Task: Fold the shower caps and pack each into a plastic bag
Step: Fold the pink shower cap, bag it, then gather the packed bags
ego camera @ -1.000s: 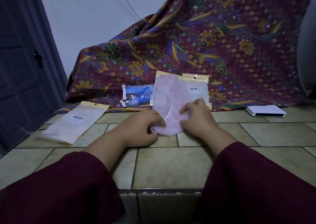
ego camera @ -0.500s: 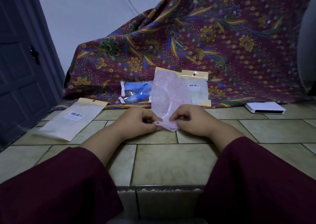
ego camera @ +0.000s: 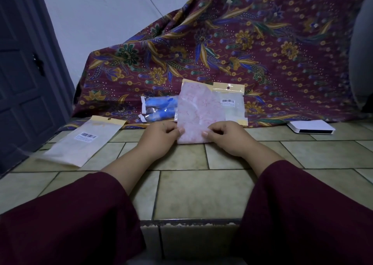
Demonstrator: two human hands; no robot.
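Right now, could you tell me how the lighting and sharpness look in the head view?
Head view: dim, bluish light with no glare; the pink shower cap held by the left hand and right hand is sharp enough; barcode text on the plastic bag is unreadable; wide-angle distortion slants the door at the left.

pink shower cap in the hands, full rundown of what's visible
The pink shower cap is a thin, translucent pale-pink film with a faint darker pink pattern, folded into a flat, roughly rectangular panel. It stands tilted up from the tiled surface, its lower edge near the tiles. The left hand pinches its lower left edge, the right hand its lower right. It overlaps the yellow-topped plastic bag behind it.
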